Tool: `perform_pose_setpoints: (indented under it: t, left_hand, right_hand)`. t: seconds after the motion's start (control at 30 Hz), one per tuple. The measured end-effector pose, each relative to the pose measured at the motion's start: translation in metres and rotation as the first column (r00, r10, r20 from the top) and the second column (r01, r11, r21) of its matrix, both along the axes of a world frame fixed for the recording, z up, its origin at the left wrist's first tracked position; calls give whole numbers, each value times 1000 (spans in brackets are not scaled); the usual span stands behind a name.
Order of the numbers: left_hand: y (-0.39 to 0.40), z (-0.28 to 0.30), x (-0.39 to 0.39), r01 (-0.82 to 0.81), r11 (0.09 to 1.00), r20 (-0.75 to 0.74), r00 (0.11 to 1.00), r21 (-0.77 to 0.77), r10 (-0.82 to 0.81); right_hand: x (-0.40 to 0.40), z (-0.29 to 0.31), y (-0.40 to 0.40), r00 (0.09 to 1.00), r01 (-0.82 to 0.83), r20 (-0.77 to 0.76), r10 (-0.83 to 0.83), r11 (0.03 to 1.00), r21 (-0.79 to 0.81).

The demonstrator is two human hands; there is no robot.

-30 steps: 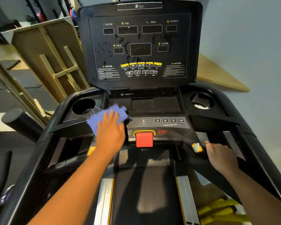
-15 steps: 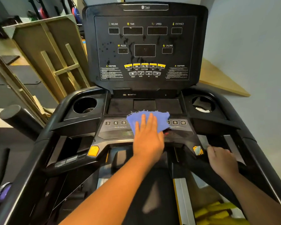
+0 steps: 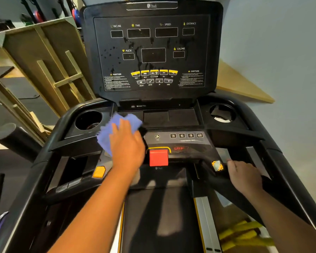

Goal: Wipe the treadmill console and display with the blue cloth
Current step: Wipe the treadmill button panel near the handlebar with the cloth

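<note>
The cloth [image 3: 117,128] lay on the console [image 3: 188,143] between the left cup holder [image 3: 88,119] and the stop button [image 3: 158,157], below the display [image 3: 151,50].

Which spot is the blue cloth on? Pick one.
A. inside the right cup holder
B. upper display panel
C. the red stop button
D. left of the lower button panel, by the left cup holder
D: the left hand presses the cloth beside the left cup holder.

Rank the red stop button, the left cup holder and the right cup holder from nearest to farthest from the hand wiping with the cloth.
From the left hand:
1. Red stop button, just to its right.
2. Left cup holder, up and to its left, slightly farther.
3. Right cup holder, across the console.
</note>
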State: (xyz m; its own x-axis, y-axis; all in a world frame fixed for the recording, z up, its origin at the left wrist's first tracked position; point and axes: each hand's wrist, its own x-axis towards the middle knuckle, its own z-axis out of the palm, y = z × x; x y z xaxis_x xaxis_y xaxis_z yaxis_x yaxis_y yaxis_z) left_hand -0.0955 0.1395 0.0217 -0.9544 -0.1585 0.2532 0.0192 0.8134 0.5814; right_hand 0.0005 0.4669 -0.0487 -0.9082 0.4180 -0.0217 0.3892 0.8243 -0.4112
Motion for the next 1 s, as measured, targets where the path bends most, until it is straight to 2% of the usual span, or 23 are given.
perform_pose_setpoints:
  t: [0.07, 0.1, 0.23, 0.33, 0.43, 0.5, 0.63, 0.7, 0.73, 0.77, 0.8, 0.83, 0.87, 0.9, 0.93, 0.97, 1.0]
  left_hand:
    - [26, -28, 4, 13, 969, 147, 989, -247, 24]
    - [38, -35, 7, 28, 950, 165, 986, -312, 25]
    - [89, -41, 16, 146, 932, 141, 985, -333, -104]
    - [136, -48, 25, 297, 884, 157, 954, -360, -257]
    - [164, -51, 40, 397, 834, 105, 916, -384, -387]
    - [160, -52, 45, 501, 750, 113, 855, -431, -507]
    - [127, -54, 53, 694, 444, 169, 625, -566, -762]
    - [110, -48, 58, 740, 356, 184, 538, -571, -823]
    - [102, -40, 63, 772, 366, 166, 511, -520, -843]
    - [97, -34, 67, 834, 405, 137, 482, -376, -866]
    - [93, -22, 72, 872, 464, 89, 481, -155, -872]
    - [87, -8, 76, 855, 500, 61, 497, 139, -866]
    - [81, 4, 76, 745, 506, 54, 539, 436, -840]
    - [75, 16, 75, 545, 529, 93, 634, 651, -767]
    - [67, 28, 71, 299, 595, 198, 753, 746, -627]
    - [57, 35, 65, 88, 630, 284, 838, 772, -465]
    - [45, 41, 59, -103, 589, 355, 875, 801, -329]
  right_hand:
    - [1, 3, -2, 1000, 8, -5, -8, 1000, -1]
    - [1, 4, -3, 1000, 6, -5, -6, 1000, 1]
    - [2, 7, -5, 1000, 6, -4, -6, 1000, 20]
    - [3, 8, -6, 1000, -6, 5, 6, 999, 49]
    - [3, 7, -5, 1000, 2, 18, -3, 997, 72]
    - [2, 6, -5, 1000, 12, 10, -13, 996, 84]
    - [1, 6, -7, 999, 30, 16, -31, 997, 71]
    - [1, 6, -6, 999, 28, 20, -30, 996, 79]
    - [1, 5, -6, 999, 25, 19, -26, 996, 86]
    - [1, 5, -6, 1000, 20, 20, -22, 996, 86]
    - [1, 6, -5, 1000, 13, 21, -15, 997, 76]
    - [1, 5, -5, 1000, 7, 20, -8, 998, 55]
    - [2, 4, -5, 1000, 2, 14, -3, 999, 32]
    - [2, 3, -4, 1000, 0, 9, 0, 1000, 14]
    - [2, 3, -4, 1000, -1, 1, 1, 1000, 8]
    - [2, 2, -4, 1000, -1, -3, 1, 1000, 7]
    - [2, 1, -3, 1000, 1, -7, -1, 1000, 8]
